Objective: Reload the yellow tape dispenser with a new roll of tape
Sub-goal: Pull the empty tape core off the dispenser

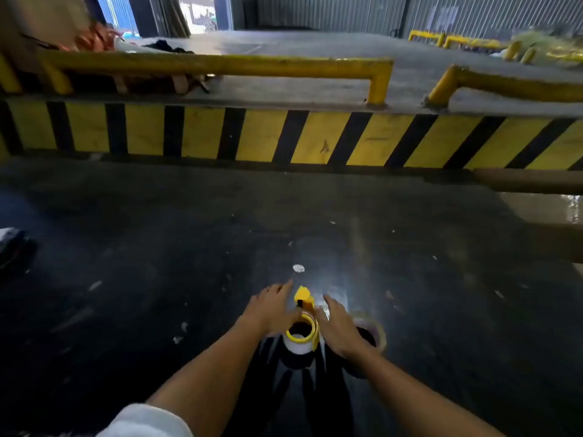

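The yellow tape dispenser (pixel 304 302) stands on the dark floor in front of me, with a clear roll of tape (pixel 296 346) seated around its yellow hub. My left hand (pixel 273 310) rests against the dispenser's left side, fingers spread, index finger pointing away. On the other side, my right hand (pixel 337 326) pinches a shiny strip of loose tape (pixel 325 305) beside the dispenser. A second roll of tape (pixel 373 329) lies flat on the floor just right of my right wrist, partly hidden by it.
A yellow-and-black striped kerb (pixel 284 137) runs across ahead, with yellow steel rails (pixel 220 66) above it. A brown cardboard tube (pixel 530 181) lies at the right. Small scraps of tape (pixel 298 268) dot the floor. A dark bundle (pixel 12 244) sits at the left edge.
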Demonstrator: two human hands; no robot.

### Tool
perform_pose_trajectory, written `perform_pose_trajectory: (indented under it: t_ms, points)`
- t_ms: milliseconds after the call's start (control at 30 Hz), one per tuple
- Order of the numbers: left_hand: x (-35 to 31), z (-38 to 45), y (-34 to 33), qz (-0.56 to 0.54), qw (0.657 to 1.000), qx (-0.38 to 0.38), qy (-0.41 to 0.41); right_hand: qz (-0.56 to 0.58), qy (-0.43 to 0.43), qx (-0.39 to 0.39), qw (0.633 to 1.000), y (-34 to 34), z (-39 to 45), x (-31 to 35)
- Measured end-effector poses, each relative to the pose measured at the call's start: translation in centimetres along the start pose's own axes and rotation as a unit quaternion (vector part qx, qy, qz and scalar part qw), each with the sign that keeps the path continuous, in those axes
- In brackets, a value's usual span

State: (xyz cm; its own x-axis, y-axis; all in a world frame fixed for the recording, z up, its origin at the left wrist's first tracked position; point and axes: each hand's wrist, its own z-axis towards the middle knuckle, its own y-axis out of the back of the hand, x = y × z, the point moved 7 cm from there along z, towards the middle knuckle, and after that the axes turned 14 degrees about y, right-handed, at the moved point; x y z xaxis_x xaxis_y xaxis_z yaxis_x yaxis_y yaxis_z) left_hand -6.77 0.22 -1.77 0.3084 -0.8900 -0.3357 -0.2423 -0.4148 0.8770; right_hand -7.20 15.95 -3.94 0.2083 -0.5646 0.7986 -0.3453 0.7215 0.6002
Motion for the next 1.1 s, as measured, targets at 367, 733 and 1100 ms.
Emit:
perform_pose_trajectory:
  t_ms: [367, 733, 1100]
  points:
    - [2.4, -0.1, -7.4, -0.129, 0.986, 0.101, 0.031, 0.079, -0.076, 0.071, 0.991, -2.6, 0.2, -2.6]
    - [2.0, 1.1, -8.9, -0.186, 0.978, 0.068, 0.06, 0.108, -0.084, 0.032, 0.99, -3.7, 1.1, -4.0]
    - [1.7, 0.7, -5.6, -0.25, 0.968, 0.024, 0.008, 0.308, -0.16, 0.023, 0.938, -2.8, 1.7, -5.0]
